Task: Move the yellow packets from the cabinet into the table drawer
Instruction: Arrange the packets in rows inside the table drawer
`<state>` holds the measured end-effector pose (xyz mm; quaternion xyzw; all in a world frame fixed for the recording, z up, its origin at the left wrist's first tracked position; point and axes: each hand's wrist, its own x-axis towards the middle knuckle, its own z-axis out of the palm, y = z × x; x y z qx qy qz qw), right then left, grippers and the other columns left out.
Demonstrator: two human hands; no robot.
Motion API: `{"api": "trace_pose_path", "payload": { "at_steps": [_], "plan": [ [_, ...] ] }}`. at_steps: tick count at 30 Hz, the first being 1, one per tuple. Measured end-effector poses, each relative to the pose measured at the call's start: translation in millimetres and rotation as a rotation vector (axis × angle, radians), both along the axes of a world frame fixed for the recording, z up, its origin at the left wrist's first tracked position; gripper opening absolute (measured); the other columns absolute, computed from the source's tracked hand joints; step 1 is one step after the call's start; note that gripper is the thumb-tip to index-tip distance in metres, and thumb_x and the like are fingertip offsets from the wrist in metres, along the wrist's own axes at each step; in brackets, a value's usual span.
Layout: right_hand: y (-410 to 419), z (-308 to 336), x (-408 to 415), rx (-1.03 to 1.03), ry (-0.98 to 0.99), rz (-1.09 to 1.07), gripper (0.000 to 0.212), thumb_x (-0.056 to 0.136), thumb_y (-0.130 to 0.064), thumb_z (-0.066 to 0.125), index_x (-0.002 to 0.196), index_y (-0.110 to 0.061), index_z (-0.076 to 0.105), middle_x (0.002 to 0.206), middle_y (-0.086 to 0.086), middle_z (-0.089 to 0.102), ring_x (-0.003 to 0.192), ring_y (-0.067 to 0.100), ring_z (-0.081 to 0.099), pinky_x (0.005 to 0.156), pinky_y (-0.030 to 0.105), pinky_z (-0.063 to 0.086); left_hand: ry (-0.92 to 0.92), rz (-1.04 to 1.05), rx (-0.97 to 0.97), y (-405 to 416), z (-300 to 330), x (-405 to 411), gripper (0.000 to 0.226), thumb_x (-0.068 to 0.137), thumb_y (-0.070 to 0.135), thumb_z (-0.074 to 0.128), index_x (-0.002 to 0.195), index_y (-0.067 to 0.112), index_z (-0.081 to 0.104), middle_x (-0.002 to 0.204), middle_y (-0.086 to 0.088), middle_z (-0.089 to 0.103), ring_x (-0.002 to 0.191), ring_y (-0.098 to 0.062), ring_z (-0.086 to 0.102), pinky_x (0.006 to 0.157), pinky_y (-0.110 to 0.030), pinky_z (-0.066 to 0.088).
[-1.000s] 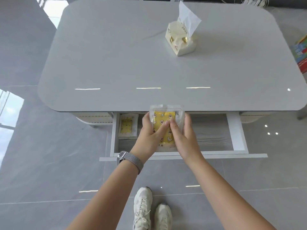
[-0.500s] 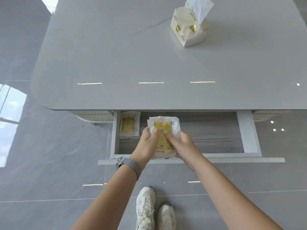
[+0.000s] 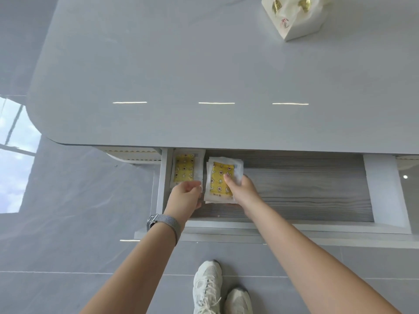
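Observation:
The table drawer [image 3: 294, 196] stands pulled out under the grey table [image 3: 204, 75]. One yellow packet [image 3: 183, 169] in a clear wrapper lies in the drawer's far-left corner. Right beside it is a small stack of yellow packets [image 3: 218, 180], low over the drawer floor. My right hand [image 3: 243, 190] holds this stack, thumb on top and fingers at its right edge. My left hand [image 3: 184, 197] has loosely curled fingers, and its fingertips touch the near edge of the left packet. The cabinet is out of view.
A tissue pack [image 3: 294, 17] stands on the table at the far right. The drawer's right part shows bare wood-grain floor. My white shoes [image 3: 217, 288] stand on the glossy grey floor in front of the drawer's front panel [image 3: 294, 236].
The stack has gone down into the drawer beside the first packet. My left hand let go of the stack and moved left to the first packet. The camera moved closer.

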<state>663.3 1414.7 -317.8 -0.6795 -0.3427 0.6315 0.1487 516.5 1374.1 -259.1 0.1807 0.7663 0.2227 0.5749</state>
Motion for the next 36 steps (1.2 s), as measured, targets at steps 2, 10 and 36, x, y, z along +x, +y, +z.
{"api": "trace_pose_path", "payload": {
  "at_steps": [2,10,36],
  "plan": [
    [6.5,-16.0,-5.8,0.001,-0.050,0.018,0.042,0.097,-0.043,0.054,0.125,-0.013,0.051,0.119,0.004,0.062,0.104,0.019,0.060,0.076,0.028,0.047,0.006,0.012,0.014,6.6,-8.1,-3.1,0.026,0.101,0.010,0.049,0.124,0.010,0.061,0.116,-0.006,0.062,0.105,-0.019,0.061,0.086,-0.030,0.055],
    [28.4,-34.6,-34.0,0.032,-0.159,0.102,0.072,0.099,-0.046,0.048,0.152,-0.006,0.020,0.156,0.011,0.031,0.141,0.027,0.036,0.110,0.037,0.035,0.060,-0.087,0.063,17.6,-27.0,-15.0,0.020,0.101,0.014,0.049,0.115,0.019,0.062,0.116,-0.003,0.065,0.102,-0.017,0.062,0.091,-0.036,0.056],
    [16.8,27.7,-5.9,0.117,-0.492,0.317,0.059,0.096,-0.049,0.052,0.140,-0.012,0.040,0.141,0.012,0.043,0.131,0.031,0.034,0.103,0.042,0.035,0.124,-0.278,0.137,19.1,30.4,-2.7,0.023,0.101,0.020,0.046,0.119,0.020,0.062,0.120,-0.002,0.065,0.112,-0.020,0.061,0.099,-0.044,0.051]
  ]
}}
